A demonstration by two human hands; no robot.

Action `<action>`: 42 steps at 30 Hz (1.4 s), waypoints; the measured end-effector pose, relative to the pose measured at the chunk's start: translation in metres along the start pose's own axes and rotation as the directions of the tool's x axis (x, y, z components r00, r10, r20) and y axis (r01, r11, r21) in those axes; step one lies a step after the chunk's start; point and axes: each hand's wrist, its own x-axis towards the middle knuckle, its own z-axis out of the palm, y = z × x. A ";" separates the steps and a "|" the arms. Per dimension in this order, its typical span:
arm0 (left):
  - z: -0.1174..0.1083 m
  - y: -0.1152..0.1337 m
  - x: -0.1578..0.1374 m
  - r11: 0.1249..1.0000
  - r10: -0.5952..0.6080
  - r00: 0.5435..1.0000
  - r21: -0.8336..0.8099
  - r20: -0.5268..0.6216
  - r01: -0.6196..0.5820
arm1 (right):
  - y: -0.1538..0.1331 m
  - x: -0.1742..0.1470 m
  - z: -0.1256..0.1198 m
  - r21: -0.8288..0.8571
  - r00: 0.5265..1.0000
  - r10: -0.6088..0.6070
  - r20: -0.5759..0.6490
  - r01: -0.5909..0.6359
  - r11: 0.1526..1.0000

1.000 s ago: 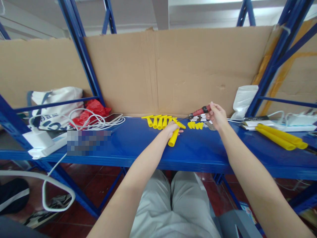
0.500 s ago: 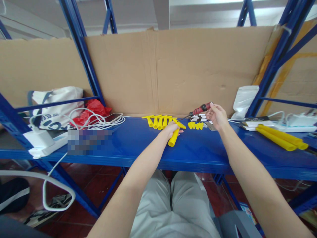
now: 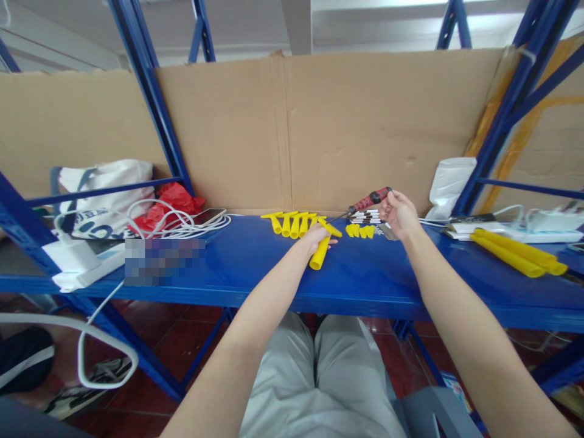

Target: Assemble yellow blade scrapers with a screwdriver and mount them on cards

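Observation:
My left hand (image 3: pixel 314 238) is closed around a yellow T-shaped plastic piece (image 3: pixel 320 252), its hollow tube end pointing toward me. In my right hand (image 3: pixel 400 213) is a red and black screwdriver (image 3: pixel 368 201), gripped by the end of its handle. The thin shaft slants down to the left, and its tip meets or lies close to the crossbar of the held piece. Several similar yellow T-shaped pieces (image 3: pixel 286 226) stand in a row just beyond my left hand. Small yellow parts (image 3: pixel 360 231) lie between my hands, with white and dark strips (image 3: pixel 365 216) behind them.
Yellow tubes (image 3: pixel 515 254) lie on the blue shelf (image 3: pixel 365 286) at right, near a power strip (image 3: pixel 547 234) and a white pouch (image 3: pixel 451 187). White cables (image 3: pixel 182 224), a red bag (image 3: pixel 168 204) and a cloth bag (image 3: pixel 109 198) sit at left. Cardboard (image 3: pixel 342 128) walls the back.
Hardly anything differs. The screwdriver and my right hand have shifted very slightly; my left hand keeps the yellow piece in the same place.

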 end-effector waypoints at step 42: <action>0.000 0.001 -0.004 1.000 0.004 1.000 0.017 0.013 -0.004 | 0.000 -0.004 0.004 -0.037 1.000 -0.014 -0.020 0.014 0.999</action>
